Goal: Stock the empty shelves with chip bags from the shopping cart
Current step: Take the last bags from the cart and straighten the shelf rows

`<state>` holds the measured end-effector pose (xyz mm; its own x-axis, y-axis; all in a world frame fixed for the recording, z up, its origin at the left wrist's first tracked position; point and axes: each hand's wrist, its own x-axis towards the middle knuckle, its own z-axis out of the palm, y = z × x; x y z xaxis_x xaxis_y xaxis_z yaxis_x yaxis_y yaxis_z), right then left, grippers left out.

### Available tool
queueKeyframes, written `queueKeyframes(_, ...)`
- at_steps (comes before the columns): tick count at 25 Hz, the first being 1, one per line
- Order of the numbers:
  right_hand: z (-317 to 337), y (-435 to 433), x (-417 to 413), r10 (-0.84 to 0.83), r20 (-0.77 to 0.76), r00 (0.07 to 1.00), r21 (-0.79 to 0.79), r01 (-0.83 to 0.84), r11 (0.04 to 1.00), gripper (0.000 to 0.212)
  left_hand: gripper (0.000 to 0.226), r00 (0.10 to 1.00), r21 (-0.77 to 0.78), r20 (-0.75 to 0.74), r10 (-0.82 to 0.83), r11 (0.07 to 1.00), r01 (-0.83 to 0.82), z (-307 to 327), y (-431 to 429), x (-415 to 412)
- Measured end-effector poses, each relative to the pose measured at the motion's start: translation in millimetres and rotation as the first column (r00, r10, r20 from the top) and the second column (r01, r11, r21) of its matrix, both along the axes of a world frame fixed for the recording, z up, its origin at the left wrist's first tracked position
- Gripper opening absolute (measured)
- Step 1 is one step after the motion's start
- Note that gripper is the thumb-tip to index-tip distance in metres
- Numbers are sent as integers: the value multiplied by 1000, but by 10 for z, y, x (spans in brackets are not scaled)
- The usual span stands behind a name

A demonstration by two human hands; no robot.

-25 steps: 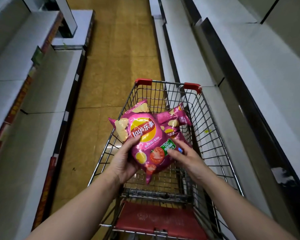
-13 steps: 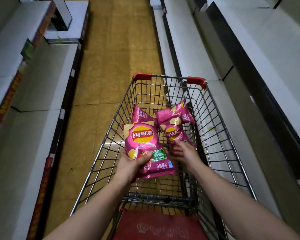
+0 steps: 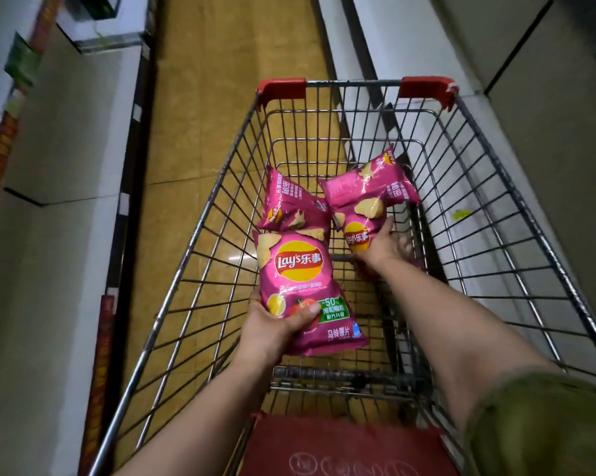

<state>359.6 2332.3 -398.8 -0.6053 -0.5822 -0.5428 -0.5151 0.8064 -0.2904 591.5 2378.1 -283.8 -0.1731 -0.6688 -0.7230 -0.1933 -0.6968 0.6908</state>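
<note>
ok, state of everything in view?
left hand: grips front bag's lower part
front bag: held, logo facing camera
right hand: on right bag, grip unclear
right bag: lying in cart, crumpled
back bag: lying in cart, not held
cart: holds the bags
shelves: bare

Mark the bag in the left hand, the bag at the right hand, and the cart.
Left-hand bag (image 3: 299,262): head view, logo.
Right-hand bag (image 3: 356,238): head view, logo.
Cart (image 3: 353,83): head view, front rim.

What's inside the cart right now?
Pink chip bags: the front bag in the left hand, a rear bag behind it, overlapping right bags touched by the right hand. That hand hides anything beneath.
</note>
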Motion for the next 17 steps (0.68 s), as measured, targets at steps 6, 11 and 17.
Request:
queueKeyframes(6,189,228,134,-72,98,993,-286,97,953,89,75,999,12,-46,28,1000,-27,86,34,50)
queueKeyframes(11,1173,390,186,-109,332,937,-452,259,853,108,76,990,-40,-137,18,999,-24,562,45,103)
queueKeyframes(17,2819,818,310,32,317,948,-553,158,818,113,86,963,-125,-270,-18,992,-16,1353,44,343)
